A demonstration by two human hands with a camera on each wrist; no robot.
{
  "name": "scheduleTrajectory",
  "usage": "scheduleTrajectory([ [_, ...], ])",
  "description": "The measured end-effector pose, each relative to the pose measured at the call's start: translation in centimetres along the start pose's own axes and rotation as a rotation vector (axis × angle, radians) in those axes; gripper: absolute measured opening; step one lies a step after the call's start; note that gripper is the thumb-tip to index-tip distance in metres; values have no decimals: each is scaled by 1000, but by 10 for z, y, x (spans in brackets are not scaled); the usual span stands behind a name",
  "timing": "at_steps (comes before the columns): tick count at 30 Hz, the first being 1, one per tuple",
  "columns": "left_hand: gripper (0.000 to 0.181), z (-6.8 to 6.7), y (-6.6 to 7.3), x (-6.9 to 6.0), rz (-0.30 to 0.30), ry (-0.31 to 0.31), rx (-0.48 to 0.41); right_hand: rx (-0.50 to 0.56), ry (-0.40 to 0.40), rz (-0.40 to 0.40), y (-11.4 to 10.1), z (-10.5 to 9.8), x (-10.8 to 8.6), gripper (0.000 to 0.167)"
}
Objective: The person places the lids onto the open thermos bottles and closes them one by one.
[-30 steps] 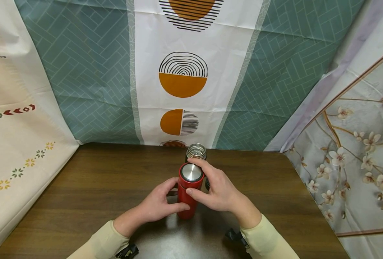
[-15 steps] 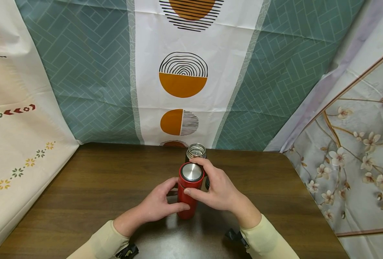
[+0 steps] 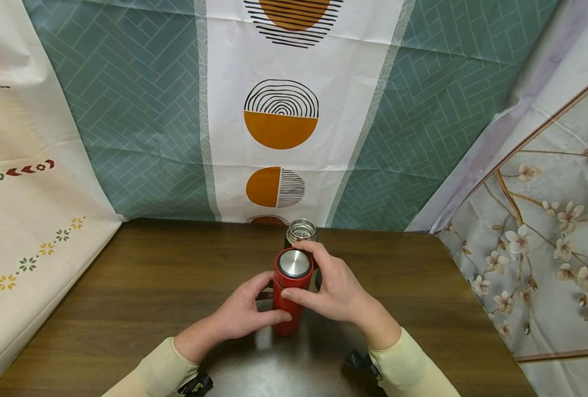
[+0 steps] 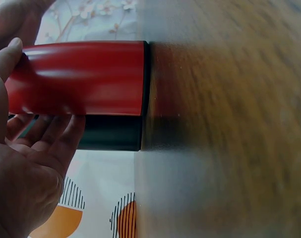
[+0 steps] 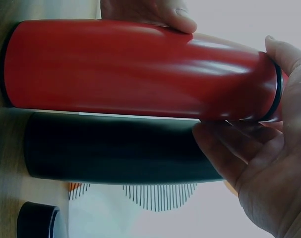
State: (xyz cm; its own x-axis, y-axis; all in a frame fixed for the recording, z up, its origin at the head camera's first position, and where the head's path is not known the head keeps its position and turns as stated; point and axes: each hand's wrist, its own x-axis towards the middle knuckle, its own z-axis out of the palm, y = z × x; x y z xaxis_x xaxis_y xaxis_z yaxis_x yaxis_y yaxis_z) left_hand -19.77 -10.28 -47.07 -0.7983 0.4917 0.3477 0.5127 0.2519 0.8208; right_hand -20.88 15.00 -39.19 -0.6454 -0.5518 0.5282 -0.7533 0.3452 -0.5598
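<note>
A red thermos (image 3: 288,317) with a brushed-steel disc on its lid (image 3: 295,263) stands upright on the table. My left hand (image 3: 241,311) grips its body from the left, thumb at the front and fingers round the back. From the right, my right hand (image 3: 336,289) holds the lid at the top, thumb in front and fingers behind. In the right wrist view a black ring (image 5: 275,94) marks the seam below the lid. Close behind stands a dark thermos (image 5: 120,148), uncapped, its steel mouth (image 3: 301,230) showing in the head view.
A black cap (image 5: 37,220) sits on the table beside the dark thermos, mostly hidden by my right hand in the head view. The brown wooden table (image 3: 185,264) ends at a patterned cloth (image 3: 284,132) at the back. Other cloths hang left and right.
My right thumb has shifted slightly left across the front of the lid, while the fingertip at the back has slid slightly right. The left hand and the red thermos's body stay put.
</note>
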Motion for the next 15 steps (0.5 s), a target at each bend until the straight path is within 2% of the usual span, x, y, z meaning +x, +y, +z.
scheduleTrajectory([
  [6, 66, 0, -1, 0, 9, 6, -10, -19, -11, -25, 0, 0, 1, 89],
  [15, 66, 0, -1, 0, 3, -8, -12, -38, -22, -124, 1, -3, 1, 78],
])
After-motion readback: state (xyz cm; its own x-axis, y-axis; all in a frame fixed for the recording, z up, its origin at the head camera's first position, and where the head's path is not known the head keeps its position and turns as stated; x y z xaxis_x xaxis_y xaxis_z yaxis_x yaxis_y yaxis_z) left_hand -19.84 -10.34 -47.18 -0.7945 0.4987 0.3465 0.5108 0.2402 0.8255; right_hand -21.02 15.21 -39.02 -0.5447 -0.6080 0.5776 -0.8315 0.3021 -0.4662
